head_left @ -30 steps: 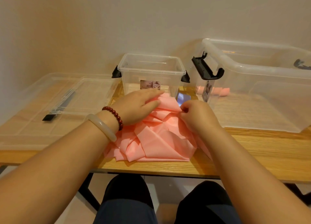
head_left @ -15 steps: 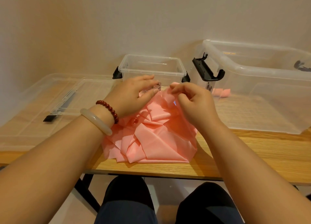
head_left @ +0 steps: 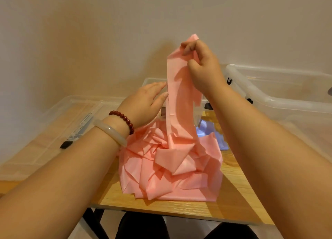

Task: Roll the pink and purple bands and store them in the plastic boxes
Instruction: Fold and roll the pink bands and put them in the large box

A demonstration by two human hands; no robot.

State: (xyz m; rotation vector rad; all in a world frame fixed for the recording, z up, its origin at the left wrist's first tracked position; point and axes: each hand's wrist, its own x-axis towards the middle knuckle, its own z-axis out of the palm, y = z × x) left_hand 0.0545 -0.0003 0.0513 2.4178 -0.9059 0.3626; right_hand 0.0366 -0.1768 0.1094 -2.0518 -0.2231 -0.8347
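One pink band [head_left: 179, 168] is all I have hold of. Most of it lies in a crumpled heap on the wooden table [head_left: 237, 194], straight below my two hands, and a single flat strip of it rises from the heap up to my right hand [head_left: 203, 68]. That hand is raised above everything else. Its thumb and fingers are curled and pinch the strip near its top end, and a short tip of pink pokes out above my fingers.

My left hand [head_left: 143, 104] is lower, just to the left of the hanging strip. Its fingers are straight and close together, and the fingertips touch the strip's left edge without gripping it. On that wrist I wear a red bead bracelet [head_left: 124, 118] and, nearer my elbow, a pale bangle [head_left: 111, 132].

A little of the purple band [head_left: 208, 131] shows on the table under my right wrist, against the far right side of the pink heap, which hides its near part. Beyond my left fingertips, behind the strip, stands the small clear box [head_left: 152, 80]. I cannot tell what is in it. The large clear box [head_left: 280, 95] stands to the right of my right forearm. A clear lid [head_left: 45, 140] lies flat on the table to the left of my left forearm.
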